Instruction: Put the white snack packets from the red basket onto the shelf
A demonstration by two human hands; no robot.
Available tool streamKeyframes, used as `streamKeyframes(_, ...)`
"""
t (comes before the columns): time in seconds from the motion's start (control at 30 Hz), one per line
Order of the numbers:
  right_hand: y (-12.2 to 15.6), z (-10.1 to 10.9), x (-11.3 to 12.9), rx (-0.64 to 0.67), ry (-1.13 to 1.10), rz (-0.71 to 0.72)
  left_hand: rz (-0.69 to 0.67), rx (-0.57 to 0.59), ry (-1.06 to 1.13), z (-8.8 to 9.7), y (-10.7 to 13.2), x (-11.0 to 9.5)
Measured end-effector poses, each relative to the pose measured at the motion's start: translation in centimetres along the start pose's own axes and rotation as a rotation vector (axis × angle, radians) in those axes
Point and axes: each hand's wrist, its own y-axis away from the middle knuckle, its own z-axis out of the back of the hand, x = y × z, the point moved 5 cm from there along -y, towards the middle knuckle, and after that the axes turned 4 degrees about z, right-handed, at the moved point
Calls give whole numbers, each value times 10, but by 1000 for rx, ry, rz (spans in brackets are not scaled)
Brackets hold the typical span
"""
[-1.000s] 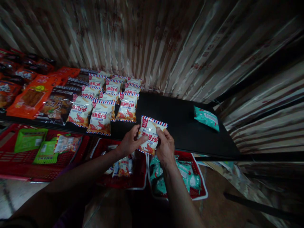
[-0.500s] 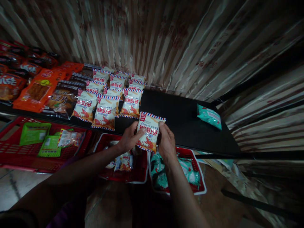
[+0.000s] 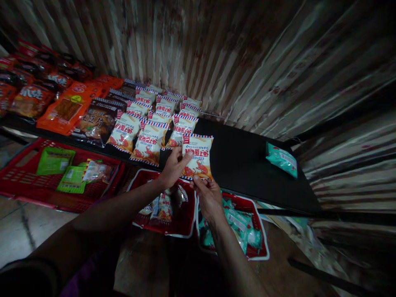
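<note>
A white and orange snack bag [image 3: 201, 154] with red lettering and a striped top edge is held up over the front of the black shelf. My left hand [image 3: 173, 168] grips its left side, thumb across the front. At the bag's bottom edge, my right hand [image 3: 208, 197] has thumb and fingers closed on the lower seal. Rows of matching bags stand just left of it, the nearest being a snack bag [image 3: 148, 142] leaning back on the shelf. Below my hands, a red basket [image 3: 182, 232] holds several more small packets.
The black shelf [image 3: 238, 152] runs left to right against a pleated curtain [image 3: 235, 70]. A teal packet [image 3: 281, 160] lies at its right end. Orange packs [image 3: 69, 109] and dark brown packs [image 3: 94, 121] fill the left. Another basket [image 3: 264, 247] holds teal packets; a wider basket [image 3: 18, 173] holds green ones.
My right hand has slid from the bag's upper right side down to its bottom edge. The bag has risen slightly and sits more upright. The camera view has shifted a little.
</note>
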Motion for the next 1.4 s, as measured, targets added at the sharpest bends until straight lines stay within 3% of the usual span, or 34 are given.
streamKeyframes(0.2, -4, 3, 10, -78, -56, 59, 53, 193, 117, -4, 3, -1)
streamKeyframes(0.4, -10, 9, 11, -160, -99, 91, 115, 179, -14, -3, 8, 8)
streamKeyframes(0.6, -11, 11, 8, -143, 13, 129, 75, 190, -5, -5, 7, 6)
streamKeyframes(1.0, -11, 26, 28, -197, 148, 374, 80, 117, -50, -7, 5, 8)
streamKeyframes(1.1, -4, 27, 46, -221, 257, 528, 43, 104, -77, -10, 7, 4)
streamKeyframes(1.2, 12, 23, 74, -228, 537, 830, -10, 125, -74, -12, 9, -4)
streamKeyframes(1.3, 33, 10, 99, -145, 925, 1218, -2, 173, 17, -13, 10, -9)
streamKeyframes(1.4, 46, -1, 104, -25, 1167, 1435, 37, 225, 182, -14, 10, -13)
